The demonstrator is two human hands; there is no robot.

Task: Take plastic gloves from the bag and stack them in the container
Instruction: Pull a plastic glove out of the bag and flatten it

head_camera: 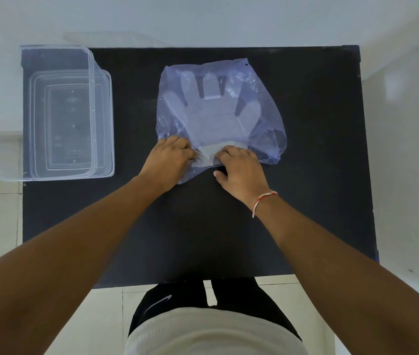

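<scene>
Right now I'm at the opening step: both hands work the mouth of the bag (267,119), left hand (168,160) pinching its near-left edge, right hand (241,170) clenched on the film beside it. The plastic gloves (211,116) lie flat inside. Next I'd judge a cuff must be drawn out towards the empty container (8,172), well left of the bag on the bench (203,226).
</scene>
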